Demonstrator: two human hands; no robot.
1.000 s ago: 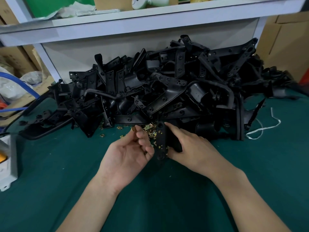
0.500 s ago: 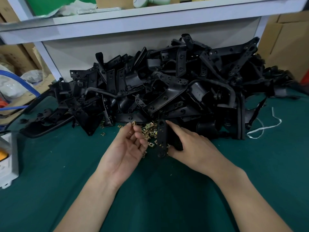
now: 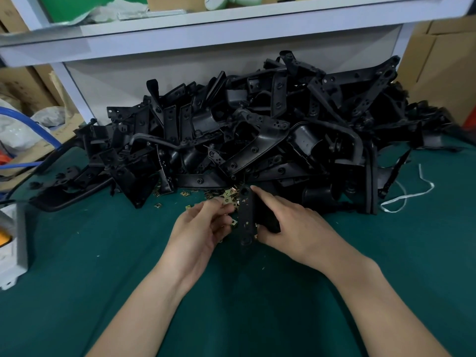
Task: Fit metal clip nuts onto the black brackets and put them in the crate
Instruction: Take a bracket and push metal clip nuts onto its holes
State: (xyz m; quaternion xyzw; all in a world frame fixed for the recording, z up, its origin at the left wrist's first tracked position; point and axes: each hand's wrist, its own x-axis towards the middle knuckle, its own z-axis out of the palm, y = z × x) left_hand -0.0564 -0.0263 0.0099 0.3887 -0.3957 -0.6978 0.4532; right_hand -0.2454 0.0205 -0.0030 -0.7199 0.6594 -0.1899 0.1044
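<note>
My right hand point(image 3: 291, 225) grips a black bracket point(image 3: 246, 215) that stands upright on the green mat, forefinger along its top edge. Just left of it, my left hand point(image 3: 203, 228) pinches a brass-coloured clip nut point(image 3: 227, 200) at its fingertips, close to the bracket's upper left side. Several more clip nuts point(image 3: 186, 194) lie scattered on the mat between my hands and the big heap of black brackets point(image 3: 257, 135). No crate is in view.
A white shelf point(image 3: 231, 29) and its panel stand behind the heap. At the left edge sit a grey-white box point(image 3: 13, 240) and a blue hose point(image 3: 31, 124). A white string point(image 3: 412, 194) lies right of the heap. Cardboard boxes point(image 3: 443, 63) stand at far right.
My left hand drew its fingers in and shifted right, bringing the clip nut closer to the bracket. The right hand keeps the bracket in the same spot.
</note>
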